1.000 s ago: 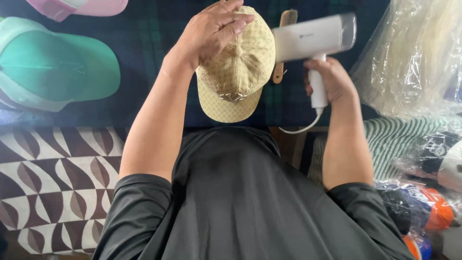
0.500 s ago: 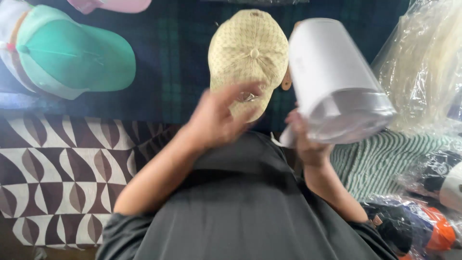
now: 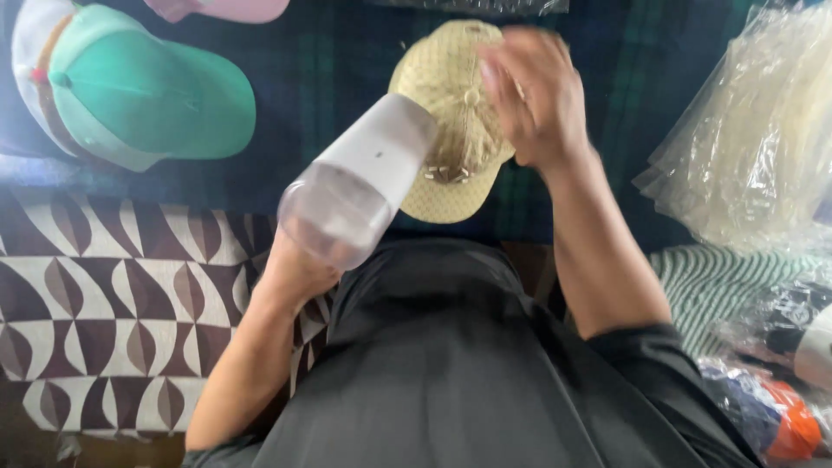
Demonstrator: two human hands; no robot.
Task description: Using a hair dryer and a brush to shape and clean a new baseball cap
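Observation:
A tan checked baseball cap (image 3: 451, 156) lies on a dark plaid cloth (image 3: 607, 61), brim toward me. My right hand (image 3: 529, 95) rests on the cap's crown and right side, blurred by motion. My left hand (image 3: 293, 270) grips the handle of a white handheld garment steamer (image 3: 360, 178). The steamer's body points up and to the right, toward the cap, and covers the cap's left edge. My dark grey shirt fills the bottom of the view.
A teal and white cap (image 3: 130, 87) and part of a pink cap (image 3: 221, 9) lie at the upper left. Clear plastic bags (image 3: 754, 147) pile at the right, above striped fabric (image 3: 719, 286) and bagged orange items (image 3: 780, 425). A brown-and-white geometric cloth (image 3: 104, 303) covers the left.
The steamer has passed from my right hand to my left. My left hand has left the cap, and my right hand now lies on it.

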